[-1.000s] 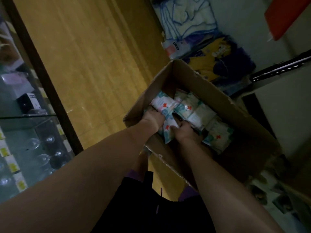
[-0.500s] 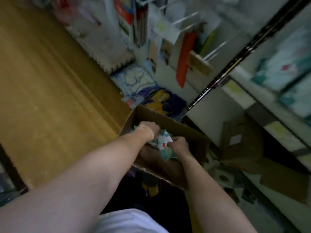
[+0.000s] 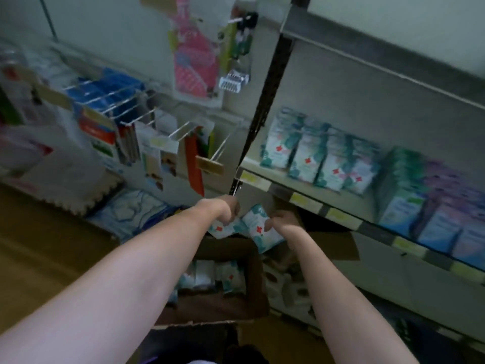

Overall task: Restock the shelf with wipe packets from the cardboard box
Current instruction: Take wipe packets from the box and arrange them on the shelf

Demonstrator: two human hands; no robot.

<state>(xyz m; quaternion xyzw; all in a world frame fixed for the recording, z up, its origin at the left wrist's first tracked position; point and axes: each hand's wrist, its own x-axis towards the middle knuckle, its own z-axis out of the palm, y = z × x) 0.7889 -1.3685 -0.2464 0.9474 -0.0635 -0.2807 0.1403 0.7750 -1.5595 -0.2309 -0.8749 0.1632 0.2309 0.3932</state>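
A dim shop aisle: a pale metal shelf [image 3: 309, 191] with yellow price labels along its front edge runs off to the right, and a black upright post [image 3: 265, 111] stands at its left end. Left of the post, a wall of wire pegs [image 3: 168, 122] carries hanging cards and packets, among them a pink packet [image 3: 195, 64]; the floor [image 3: 34, 258] below is yellowish wood. On the shelf, near its left end, four wipe packets [image 3: 319, 158] stand upright in a row, white and teal with a red cross, and taller boxed goods [image 3: 430, 203] in teal and purple fill the shelf farther right. Below the shelf's front edge, both bare arms reach forward over an open cardboard box [image 3: 252, 287] on the floor. The left hand [image 3: 223, 210] has its fingers curled round one wipe packet [image 3: 223, 228], and the right hand [image 3: 282, 222] pinches a second packet [image 3: 261, 227] by its right side; the two packets touch, held above the box and just under the shelf's left end. More packets [image 3: 212, 275] lie inside the box, too blurred to count.
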